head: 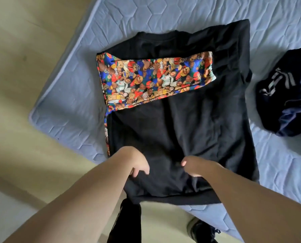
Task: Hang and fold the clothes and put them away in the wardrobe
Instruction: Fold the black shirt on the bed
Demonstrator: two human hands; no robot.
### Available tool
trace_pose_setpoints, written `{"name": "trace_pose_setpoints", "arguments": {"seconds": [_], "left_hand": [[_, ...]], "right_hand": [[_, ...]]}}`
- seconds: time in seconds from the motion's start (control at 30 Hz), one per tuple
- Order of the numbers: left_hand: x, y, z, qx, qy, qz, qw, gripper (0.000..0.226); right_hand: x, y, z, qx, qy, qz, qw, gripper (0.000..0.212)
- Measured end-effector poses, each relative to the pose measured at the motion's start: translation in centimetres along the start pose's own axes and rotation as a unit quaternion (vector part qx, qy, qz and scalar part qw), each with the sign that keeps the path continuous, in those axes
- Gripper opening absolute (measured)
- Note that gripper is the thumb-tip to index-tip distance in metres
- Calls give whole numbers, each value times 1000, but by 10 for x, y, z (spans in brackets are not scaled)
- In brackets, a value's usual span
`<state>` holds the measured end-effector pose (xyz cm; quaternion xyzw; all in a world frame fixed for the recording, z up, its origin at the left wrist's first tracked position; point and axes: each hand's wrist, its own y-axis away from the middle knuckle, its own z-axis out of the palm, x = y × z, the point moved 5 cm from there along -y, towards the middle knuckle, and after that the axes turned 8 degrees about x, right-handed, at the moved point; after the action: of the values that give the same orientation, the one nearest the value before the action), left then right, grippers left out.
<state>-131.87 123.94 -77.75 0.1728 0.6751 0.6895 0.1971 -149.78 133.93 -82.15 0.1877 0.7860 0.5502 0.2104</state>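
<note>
A black T-shirt [190,123] lies flat on the blue quilted mattress [72,95], its collar at the far end. A sleeve with a colourful teddy-bear print [153,79] is folded across its chest, and a strip of the same print shows along its left edge. My left hand [137,163] grips the shirt's lower part near the left side, fingers curled into the cloth. My right hand [193,165] grips the cloth near the middle of the lower part. The hem hangs over the mattress's near edge.
A heap of dark blue and black clothes [286,95] lies on the mattress at the right. Pale floor [23,50] surrounds the mattress on the left and in front. My dark trouser leg [127,223] and a black shoe [202,230] stand below.
</note>
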Motion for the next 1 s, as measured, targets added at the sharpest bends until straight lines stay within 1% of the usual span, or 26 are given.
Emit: {"name": "trace_pose_setpoints", "arguments": {"seconds": [0.03,0.07,0.1,0.13,0.2,0.3,0.4,0.43,0.47,0.53,0.57,0.63,0.7,0.73,0.83,0.87,0.9,0.93,0.97,1.0], "left_hand": [[10,2,-19,106,8,32,994,37],[21,10,-38,202,13,61,977,30],[30,13,-52,267,8,78,961,27],[40,17,-65,306,-3,89,948,28],[61,20,-87,342,-31,99,934,36],[103,27,-134,411,-79,112,901,46],[143,29,-189,484,-88,134,860,54],[152,28,-207,500,-82,140,850,59],[158,26,-222,512,-77,145,843,65],[164,18,-252,535,-76,148,828,76],[166,10,-267,547,-81,147,820,79],[164,-8,-287,557,-87,144,813,80],[157,-31,-296,539,-85,138,827,75],[152,-43,-296,515,-75,133,843,74],[135,-72,-297,434,-38,126,891,72],[132,-74,-299,413,-21,132,901,71],[132,-71,-305,397,8,145,906,69],[133,-64,-314,395,49,162,903,64],[133,-51,-327,412,97,178,888,56],[134,-35,-340,445,139,187,864,47]], "right_hand": [[12,6,-15,42,-38,22,998,36],[27,13,-31,82,-63,46,994,35],[41,18,-44,119,-76,69,988,36],[56,22,-56,154,-86,93,980,38],[83,27,-78,212,-126,133,960,42],[123,27,-122,273,-236,169,917,46],[156,12,-165,312,-373,173,856,42],[163,4,-179,320,-417,167,834,38],[166,-4,-192,326,-457,161,812,29],[166,-19,-221,321,-562,140,750,9],[166,-28,-238,316,-612,131,713,9],[168,-46,-263,315,-680,115,652,20],[166,-63,-283,294,-748,97,587,25],[166,-69,-290,280,-767,96,569,25],[163,-83,-306,215,-788,89,570,24],[161,-84,-310,203,-796,67,566,22],[160,-82,-315,203,-807,47,552,19],[159,-78,-318,209,-822,27,529,17],[157,-73,-320,214,-839,6,500,21],[155,-68,-320,216,-859,-16,463,27]]}}
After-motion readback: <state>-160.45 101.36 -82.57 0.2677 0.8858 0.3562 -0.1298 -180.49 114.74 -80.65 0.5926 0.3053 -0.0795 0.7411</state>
